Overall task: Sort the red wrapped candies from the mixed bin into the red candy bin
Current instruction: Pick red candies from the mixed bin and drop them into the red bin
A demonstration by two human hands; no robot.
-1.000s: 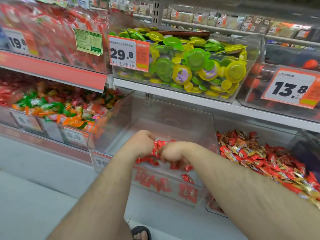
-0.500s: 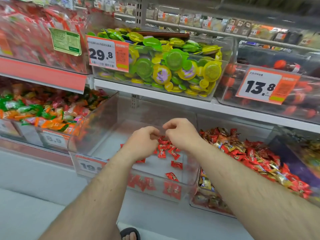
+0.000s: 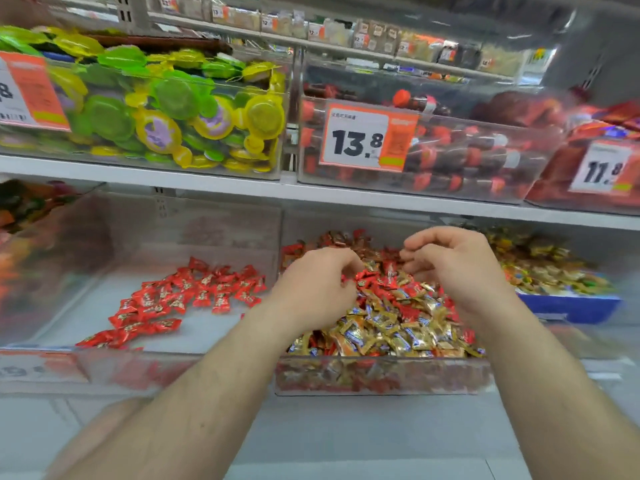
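The left hand (image 3: 317,289) hovers over the mixed bin (image 3: 381,375), fingers curled inward with the tips low among the wrappers; whether it pinches a candy I cannot tell. The right hand (image 3: 453,268) hangs just beside it over the same bin, fingers bent and loosely parted, gripping nothing visible. Beneath both lies a heap of gold, blue and red wrapped candies (image 3: 391,323). Left of it, the red candy bin (image 3: 104,370) holds a scattered layer of red wrapped candies (image 3: 187,296). On the shelf above, a bin carries a 13.8 price tag (image 3: 360,136).
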